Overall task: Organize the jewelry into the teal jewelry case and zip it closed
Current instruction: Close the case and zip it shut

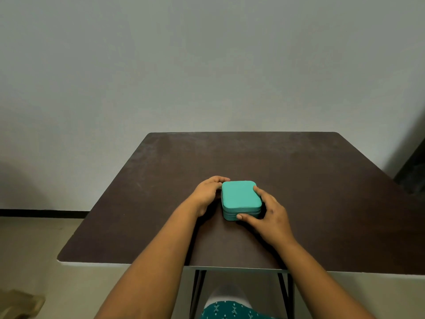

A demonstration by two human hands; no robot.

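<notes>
I see 2 hands bracketing the closed teal jewelry case point(241, 199) mid-table point(322, 180): left hand point(207, 193) cups its far-left corner, right hand point(269, 215) pinches the near-right side (likely steadying it).

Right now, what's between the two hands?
In the head view, only the closed teal jewelry case: left hand holds its left side, right hand its right and front.
</notes>
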